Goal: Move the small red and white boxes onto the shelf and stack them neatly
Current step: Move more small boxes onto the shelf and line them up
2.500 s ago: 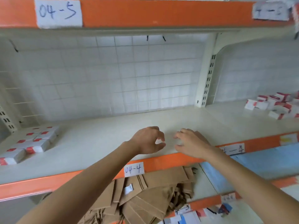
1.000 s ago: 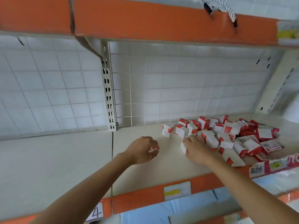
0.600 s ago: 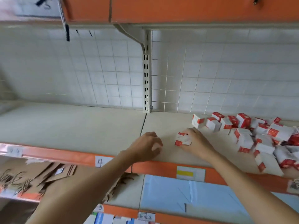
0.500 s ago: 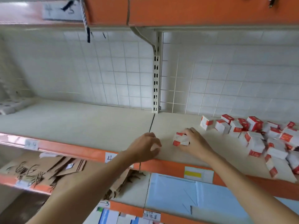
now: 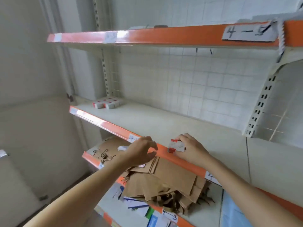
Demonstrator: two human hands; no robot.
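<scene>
Head view: my right hand (image 5: 191,149) grips one small red-and-white cardboard box (image 5: 176,146) over the orange-edged shelf (image 5: 147,122); my left hand (image 5: 141,150) hangs loosely curled, holding nothing. I should carry it level to the neat far-left stack of boxes (image 5: 107,102) (square the edges) — gently.

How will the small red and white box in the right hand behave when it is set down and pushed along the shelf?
The box is probably light: the right hand holds it by the fingers alone. Its flat faces suggest it will slide on the smooth shelf, not roll. It looks like thin card, so a hard squeeze may dent it.
</scene>
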